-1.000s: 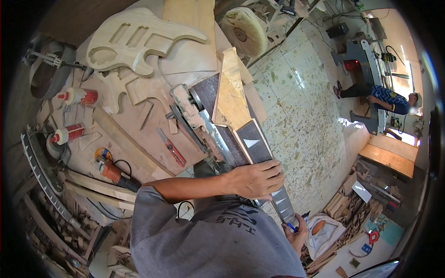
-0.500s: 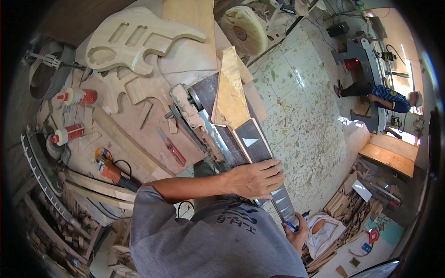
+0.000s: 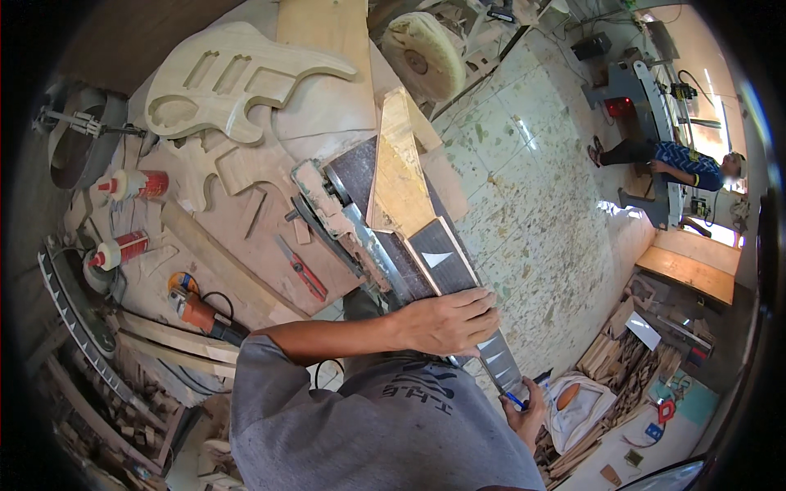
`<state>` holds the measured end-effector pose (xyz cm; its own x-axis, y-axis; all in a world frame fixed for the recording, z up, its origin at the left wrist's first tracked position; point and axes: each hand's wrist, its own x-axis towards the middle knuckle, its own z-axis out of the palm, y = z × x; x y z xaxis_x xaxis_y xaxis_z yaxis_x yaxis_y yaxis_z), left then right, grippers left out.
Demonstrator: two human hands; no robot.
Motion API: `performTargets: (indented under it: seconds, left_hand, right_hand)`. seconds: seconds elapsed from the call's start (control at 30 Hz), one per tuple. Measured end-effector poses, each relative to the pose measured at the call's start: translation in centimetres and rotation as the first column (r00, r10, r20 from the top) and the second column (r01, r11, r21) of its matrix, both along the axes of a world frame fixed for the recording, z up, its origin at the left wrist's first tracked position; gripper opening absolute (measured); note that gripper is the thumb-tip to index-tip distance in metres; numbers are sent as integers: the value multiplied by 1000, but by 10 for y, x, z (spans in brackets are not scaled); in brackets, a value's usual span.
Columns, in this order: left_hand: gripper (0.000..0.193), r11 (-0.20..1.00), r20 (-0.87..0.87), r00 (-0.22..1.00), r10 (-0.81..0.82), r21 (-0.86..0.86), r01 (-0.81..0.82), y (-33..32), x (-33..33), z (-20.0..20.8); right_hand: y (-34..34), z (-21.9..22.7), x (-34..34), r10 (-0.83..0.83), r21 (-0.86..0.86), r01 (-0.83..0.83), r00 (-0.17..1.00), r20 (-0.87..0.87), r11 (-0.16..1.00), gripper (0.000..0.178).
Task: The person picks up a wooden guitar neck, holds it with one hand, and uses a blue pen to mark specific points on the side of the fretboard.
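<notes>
"Gripping something firmly, is it, that left hand point(image 3: 449, 322)?"

"Yes, it is clamped over the guitar neck point(image 3: 442, 245), fingers wrapped across the dark fretboard with its pale triangular inlays."

"And where does the neck lie?"

"Slantwise, its upper part over the dark belt point(image 3: 352, 176) of a machine. From the left hand, the wide yellowish end point(image 3: 401, 172) points to eleven o'clock, the narrower end to five."

"The right hand point(image 3: 526, 413)?"

"Curled at that five o'clock end, a thin blue item point(image 3: 514, 399) at its fingers. Whether it grips the neck, the item or both, the view cannot tell."

"What stands around?"

"At ten o'clock the table point(image 3: 262, 233) carries a red knife point(image 3: 305, 277); farther off, at eleven, is a guitar body point(image 3: 237, 98). An orange grinder point(image 3: 196, 309) sits at nine. Another person point(image 3: 688, 172) stands well apart, at two."
</notes>
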<state>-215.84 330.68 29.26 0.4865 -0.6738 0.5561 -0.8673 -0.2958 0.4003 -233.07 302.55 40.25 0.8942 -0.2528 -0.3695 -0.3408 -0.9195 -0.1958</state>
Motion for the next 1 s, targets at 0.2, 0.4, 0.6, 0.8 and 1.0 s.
performTargets:
  seconds: [0.2, 0.4, 0.6, 0.8, 1.0]
  left_hand:
    - [52, 1000, 0, 1000, -9, 3, 9, 0, 1, 1]
    - [52, 1000, 4, 1000, 4, -1, -4, 1, 0, 1]
    - [53, 1000, -3, 1000, 4, -18, -4, 0, 0, 1]
    - [56, 998, -5, 1000, 15, -69, -16, -1, -1, -1]
    - [58, 995, -7, 1000, 21, -93, -22, -1, -1, 0]
  right_hand:
    - [2, -1, -2, -44, -1, 44, 999, -21, 999, 58]
    - [1, 0, -1, -53, -5, 53, 998, -38, 999, 58]
    - [0, -3, -3, -11, 15, 11, 1000, 15, 1000, 58]
    - [-4, -6, -9, -10, 24, 9, 999, 43, 1000, 56]
    - [-2, -4, -7, 8, 15, -9, 999, 47, 1000, 56]
